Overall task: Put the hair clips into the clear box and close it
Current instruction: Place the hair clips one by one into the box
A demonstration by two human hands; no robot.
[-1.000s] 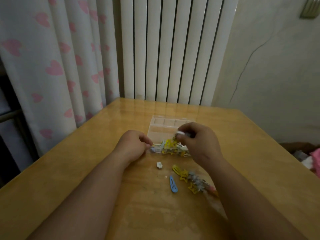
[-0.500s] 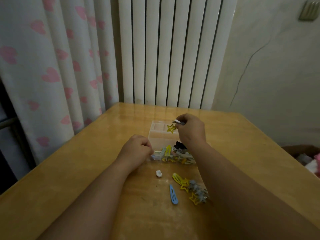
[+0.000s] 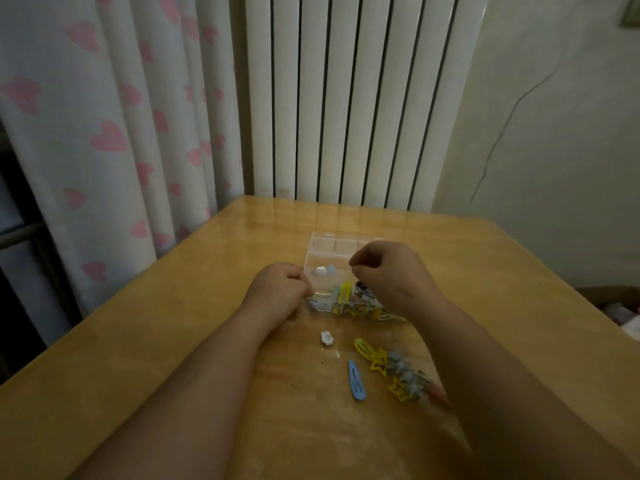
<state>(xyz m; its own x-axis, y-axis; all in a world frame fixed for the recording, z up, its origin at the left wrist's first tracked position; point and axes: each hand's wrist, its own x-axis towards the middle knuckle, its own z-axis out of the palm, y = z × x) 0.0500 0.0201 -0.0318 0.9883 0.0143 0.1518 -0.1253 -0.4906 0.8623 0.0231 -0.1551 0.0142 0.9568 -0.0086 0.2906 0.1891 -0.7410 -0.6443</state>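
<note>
The clear box (image 3: 313, 263) lies open in the middle of the wooden table (image 3: 173, 341), its lid (image 3: 332, 243) folded back flat. A small white and blue clip (image 3: 323, 270) rests in a rear compartment. Several yellow and pale clips (image 3: 346, 299) fill the front part. My left hand (image 3: 277, 289) pinches the box's front left corner. Over the box's right side, my right hand (image 3: 388, 271) has its fingers curled together, and no clip shows in them. Loose on the table lie a white clip (image 3: 326, 338), a blue snap clip (image 3: 356, 380), a yellow clip (image 3: 363, 348) and a cluster of star clips (image 3: 403, 377).
A white radiator (image 3: 346, 98) stands behind the table's far edge. A curtain with pink hearts (image 3: 104, 133) hangs at the left. A cracked wall is at the right, with some pink and white items (image 3: 623, 317) low beyond the table's right edge.
My right hand carried a yellow star clip from the front pile to above the box's rear; now the star is out of sight and a white and blue clip lies in the rear compartment.
</note>
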